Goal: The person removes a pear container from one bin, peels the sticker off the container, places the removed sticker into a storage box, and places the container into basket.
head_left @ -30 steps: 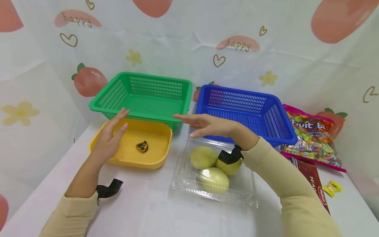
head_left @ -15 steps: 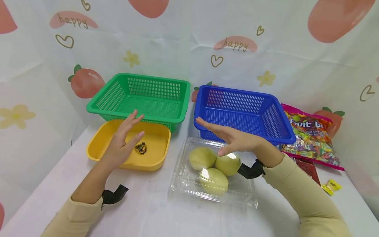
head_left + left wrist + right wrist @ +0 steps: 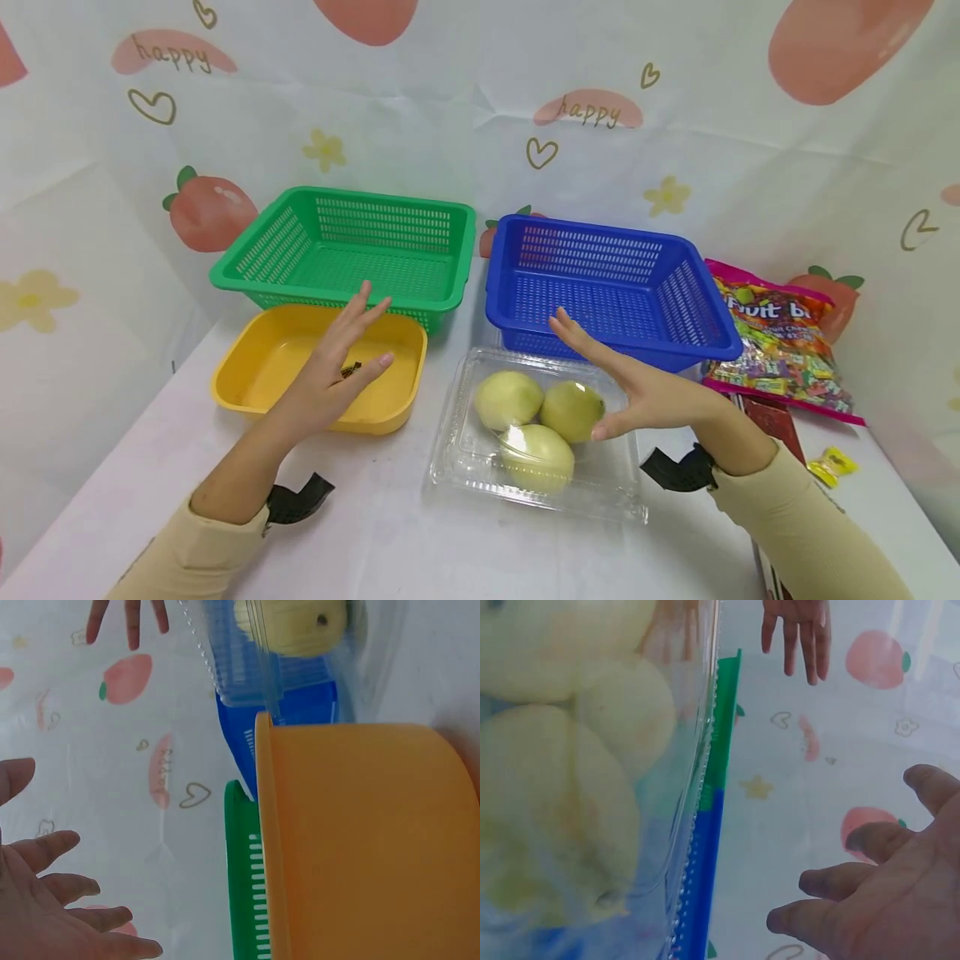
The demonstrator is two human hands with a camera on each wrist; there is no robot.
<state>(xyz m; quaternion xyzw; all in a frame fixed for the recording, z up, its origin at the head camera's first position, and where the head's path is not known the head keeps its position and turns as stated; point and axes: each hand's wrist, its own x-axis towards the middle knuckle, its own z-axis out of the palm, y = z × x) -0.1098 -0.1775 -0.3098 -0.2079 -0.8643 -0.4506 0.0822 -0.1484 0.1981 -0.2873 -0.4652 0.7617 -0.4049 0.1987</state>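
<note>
My left hand [image 3: 326,379] hovers with spread fingers over the yellow tray [image 3: 251,362], partly hiding a small dark and gold wrapped piece [image 3: 350,369] inside it. To the right, a clear plastic clamshell box [image 3: 457,467] holds three pale yellow-green round fruits [image 3: 537,458] under its lid. My right hand [image 3: 652,392] is held over the right side of this box, fingers apart and thumb toward the fruits. Neither hand holds anything. In the right wrist view the fruits [image 3: 555,817] show large through the plastic, apart from the right hand [image 3: 900,877].
Behind stand a green basket [image 3: 457,287] and a blue basket [image 3: 723,333]. At the right are a bag of fruit chews [image 3: 780,342], a dark red box [image 3: 780,421] partly behind the right arm, and a yellow-wrapped candy [image 3: 832,467]. A printed cloth [image 3: 420,133] hangs at the back.
My right hand has moved right and toward me, off the blue basket's near edge. My left hand has shifted right across the yellow tray. The head view has turned slightly.
</note>
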